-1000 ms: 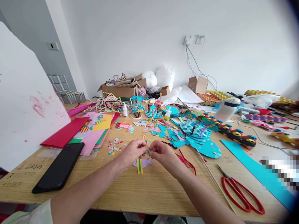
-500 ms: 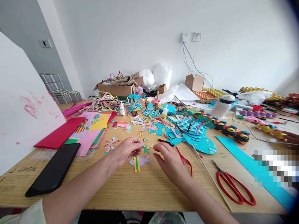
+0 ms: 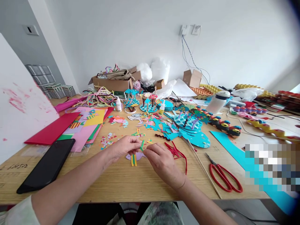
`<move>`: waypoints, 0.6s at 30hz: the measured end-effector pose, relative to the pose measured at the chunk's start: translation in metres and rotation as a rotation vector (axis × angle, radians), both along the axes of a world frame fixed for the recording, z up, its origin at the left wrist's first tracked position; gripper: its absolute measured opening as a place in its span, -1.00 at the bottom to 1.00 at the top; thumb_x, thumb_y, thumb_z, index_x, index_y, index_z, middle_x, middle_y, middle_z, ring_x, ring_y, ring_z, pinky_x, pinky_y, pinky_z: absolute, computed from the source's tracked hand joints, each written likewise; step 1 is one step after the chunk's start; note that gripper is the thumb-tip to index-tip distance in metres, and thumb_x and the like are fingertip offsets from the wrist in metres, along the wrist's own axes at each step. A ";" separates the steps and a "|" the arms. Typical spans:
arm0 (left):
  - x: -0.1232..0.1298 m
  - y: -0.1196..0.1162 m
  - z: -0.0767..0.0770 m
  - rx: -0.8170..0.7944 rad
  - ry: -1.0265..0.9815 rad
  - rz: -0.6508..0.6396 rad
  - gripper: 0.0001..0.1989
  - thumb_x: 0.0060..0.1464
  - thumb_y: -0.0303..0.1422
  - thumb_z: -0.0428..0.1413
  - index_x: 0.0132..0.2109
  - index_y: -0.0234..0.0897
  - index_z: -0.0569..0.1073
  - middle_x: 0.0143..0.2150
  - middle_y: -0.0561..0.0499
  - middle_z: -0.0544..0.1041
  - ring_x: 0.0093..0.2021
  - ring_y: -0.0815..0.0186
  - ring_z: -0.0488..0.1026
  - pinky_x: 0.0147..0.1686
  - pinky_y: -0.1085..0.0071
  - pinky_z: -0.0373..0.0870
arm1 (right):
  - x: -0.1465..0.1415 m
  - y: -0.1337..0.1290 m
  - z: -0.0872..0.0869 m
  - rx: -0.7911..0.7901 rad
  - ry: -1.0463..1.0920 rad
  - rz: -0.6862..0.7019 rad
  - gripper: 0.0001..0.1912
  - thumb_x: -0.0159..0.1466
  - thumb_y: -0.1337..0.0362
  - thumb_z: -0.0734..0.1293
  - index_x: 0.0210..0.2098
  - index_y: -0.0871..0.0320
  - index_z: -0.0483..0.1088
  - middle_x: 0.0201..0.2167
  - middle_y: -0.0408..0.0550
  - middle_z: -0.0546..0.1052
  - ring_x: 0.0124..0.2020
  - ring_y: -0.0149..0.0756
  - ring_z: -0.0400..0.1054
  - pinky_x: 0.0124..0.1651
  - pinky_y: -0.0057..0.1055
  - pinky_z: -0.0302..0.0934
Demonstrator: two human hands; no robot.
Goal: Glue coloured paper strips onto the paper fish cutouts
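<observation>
Between both hands is a small green paper strip [image 3: 142, 145]. My left hand [image 3: 125, 147] pinches near its upper left side, thumb and index finger together. The fingertips of my right hand [image 3: 161, 159] are closed on its lower end. Just beneath the hands a purple paper fish [image 3: 138, 156] lies on the table, partly covered by my fingers. Yellow and green strips [image 3: 133, 160] cross its body and stick out below it. Behind the hands are more small green and yellow strips [image 3: 138, 132].
Red-handled scissors [image 3: 225, 178], a thin wooden stick [image 3: 203, 168] and red pipe cleaners [image 3: 181, 153] lie to the right. A black phone [image 3: 48, 165] and coloured paper [image 3: 52, 126] are at left. Blue cut-outs [image 3: 197, 137] and a bottle [image 3: 217, 102] stand farther back.
My right hand has moved left and its fingers have closed on the green strip, which was a crossed piece at my left fingertips. The whole view has shifted slightly.
</observation>
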State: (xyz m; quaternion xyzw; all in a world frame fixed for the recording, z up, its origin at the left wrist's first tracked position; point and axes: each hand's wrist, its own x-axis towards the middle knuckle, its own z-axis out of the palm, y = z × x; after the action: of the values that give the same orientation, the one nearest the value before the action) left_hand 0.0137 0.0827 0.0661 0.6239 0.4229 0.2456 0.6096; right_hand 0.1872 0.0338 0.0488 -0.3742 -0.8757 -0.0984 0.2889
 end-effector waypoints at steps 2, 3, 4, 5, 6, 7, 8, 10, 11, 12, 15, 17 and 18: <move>-0.002 0.002 -0.002 0.066 0.052 -0.041 -0.77 -0.08 -0.23 0.05 -0.50 -0.32 0.32 -0.61 0.15 0.27 -0.59 0.47 0.19 -0.58 0.53 0.08 | -0.002 -0.003 0.000 -0.012 -0.010 -0.010 -0.77 0.27 0.40 0.11 -0.37 0.19 0.37 -0.42 -0.04 0.41 -0.37 -0.32 0.23 -0.34 -0.42 0.12; -0.003 0.004 -0.004 0.109 0.077 -0.058 -0.79 -0.07 -0.25 0.03 -0.50 -0.31 0.32 -0.61 0.15 0.26 -0.60 0.46 0.18 -0.58 0.53 0.08 | -0.003 -0.004 -0.001 -0.016 -0.013 -0.011 -0.77 0.27 0.40 0.11 -0.36 0.19 0.37 -0.42 -0.04 0.41 -0.36 -0.32 0.24 -0.34 -0.42 0.12; -0.003 0.005 -0.006 0.154 0.101 -0.068 -0.81 -0.08 -0.27 0.03 -0.51 -0.31 0.32 -0.61 0.16 0.26 -0.59 0.46 0.18 -0.59 0.53 0.08 | -0.004 -0.005 -0.001 -0.019 -0.017 -0.012 -0.77 0.27 0.41 0.11 -0.36 0.19 0.37 -0.43 -0.04 0.41 -0.36 -0.33 0.24 -0.34 -0.43 0.11; -0.004 0.007 -0.008 0.195 0.123 -0.070 -0.83 -0.09 -0.30 0.03 -0.51 -0.31 0.32 -0.60 0.16 0.26 -0.58 0.46 0.18 -0.58 0.53 0.09 | -0.005 -0.005 -0.002 -0.021 -0.017 -0.012 -0.77 0.27 0.41 0.11 -0.37 0.18 0.37 -0.43 -0.05 0.41 -0.37 -0.33 0.25 -0.34 -0.43 0.11; -0.004 0.009 -0.010 0.230 0.141 -0.066 -0.85 -0.11 -0.32 0.04 -0.51 -0.31 0.33 -0.59 0.15 0.27 -0.57 0.45 0.19 -0.57 0.53 0.10 | -0.006 -0.006 -0.003 -0.025 -0.015 -0.012 -0.77 0.27 0.41 0.11 -0.38 0.18 0.37 -0.44 -0.05 0.41 -0.37 -0.34 0.25 -0.34 -0.43 0.10; -0.004 0.010 -0.012 0.254 0.157 -0.059 -0.87 -0.13 -0.34 0.05 -0.52 -0.32 0.33 -0.57 0.15 0.29 -0.54 0.45 0.21 -0.55 0.53 0.12 | -0.007 -0.006 -0.004 -0.031 -0.011 -0.011 -0.78 0.27 0.40 0.12 -0.39 0.18 0.37 -0.44 -0.06 0.41 -0.38 -0.34 0.25 -0.34 -0.43 0.10; -0.004 0.012 -0.014 0.269 0.167 -0.051 -0.88 -0.15 -0.35 0.06 -0.52 -0.32 0.34 -0.56 0.14 0.30 -0.52 0.44 0.23 -0.53 0.53 0.13 | -0.008 -0.006 -0.005 -0.039 -0.004 -0.011 -0.78 0.27 0.39 0.12 -0.40 0.18 0.36 -0.45 -0.06 0.41 -0.38 -0.35 0.24 -0.34 -0.43 0.09; -0.003 0.013 -0.015 0.289 0.187 -0.044 -0.90 -0.17 -0.37 0.06 -0.52 -0.32 0.34 -0.55 0.14 0.32 -0.50 0.43 0.24 -0.50 0.52 0.15 | -0.011 -0.006 -0.009 -0.052 0.011 -0.009 -0.80 0.27 0.36 0.13 -0.39 0.18 0.36 -0.45 -0.06 0.40 -0.39 -0.35 0.24 -0.33 -0.43 0.09; -0.003 0.014 -0.015 0.299 0.201 -0.044 -0.91 -0.18 -0.39 0.06 -0.53 -0.33 0.34 -0.55 0.14 0.32 -0.50 0.42 0.24 -0.49 0.52 0.16 | -0.011 -0.006 -0.010 -0.057 0.016 -0.007 -0.80 0.27 0.35 0.13 -0.39 0.19 0.35 -0.45 -0.06 0.40 -0.39 -0.35 0.24 -0.33 -0.43 0.09; -0.003 0.014 -0.015 0.310 0.217 -0.044 -0.92 -0.19 -0.40 0.06 -0.54 -0.33 0.34 -0.56 0.14 0.32 -0.50 0.42 0.24 -0.50 0.53 0.16 | -0.012 -0.006 -0.012 -0.060 0.018 -0.006 -0.80 0.28 0.35 0.13 -0.38 0.19 0.35 -0.44 -0.06 0.40 -0.38 -0.34 0.23 -0.32 -0.42 0.10; -0.003 0.014 -0.014 0.342 0.268 -0.042 -0.93 -0.17 -0.42 0.03 -0.53 -0.33 0.35 -0.56 0.14 0.32 -0.50 0.42 0.25 -0.50 0.53 0.16 | -0.013 -0.006 -0.016 -0.067 0.021 0.000 -0.78 0.29 0.35 0.10 -0.37 0.20 0.34 -0.43 -0.05 0.40 -0.38 -0.33 0.23 -0.31 -0.40 0.10; -0.004 0.015 -0.015 0.364 0.299 -0.042 -0.92 -0.14 -0.42 0.02 -0.51 -0.32 0.37 -0.55 0.14 0.34 -0.48 0.42 0.26 -0.50 0.54 0.16 | -0.013 -0.007 -0.018 -0.070 0.029 0.003 -0.77 0.30 0.36 0.08 -0.35 0.20 0.34 -0.42 -0.05 0.40 -0.38 -0.33 0.23 -0.31 -0.39 0.10; -0.005 0.015 -0.015 0.374 0.312 -0.045 -0.91 -0.13 -0.42 0.01 -0.50 -0.32 0.38 -0.55 0.14 0.34 -0.48 0.42 0.26 -0.50 0.55 0.17 | -0.013 -0.007 -0.018 -0.072 0.031 0.004 -0.77 0.30 0.37 0.08 -0.35 0.20 0.34 -0.42 -0.05 0.40 -0.38 -0.33 0.24 -0.31 -0.39 0.10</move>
State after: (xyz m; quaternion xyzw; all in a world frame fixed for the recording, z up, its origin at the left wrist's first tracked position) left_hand 0.0086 0.0976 0.0510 0.7655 0.4452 0.2068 0.4160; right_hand 0.1738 0.0269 0.0304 -0.3842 -0.8747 -0.0607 0.2890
